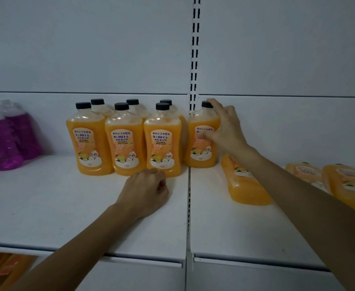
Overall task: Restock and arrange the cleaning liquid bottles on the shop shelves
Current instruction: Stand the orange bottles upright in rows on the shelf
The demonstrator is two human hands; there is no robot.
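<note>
- A white shelf spans the lower frame; six orange bottles stand upright at centre.
- The right hand grips a seventh bottle just right of them, likely aligning it; the lying bottles at right probably need standing next.
- The left hand rests curled on the shelf, empty.

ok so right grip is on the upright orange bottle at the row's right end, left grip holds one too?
No. The head view shows the left grip holding nothing: it lies curled on the shelf before the row. The right grip is on the upright orange bottle at the row's right end.
</note>
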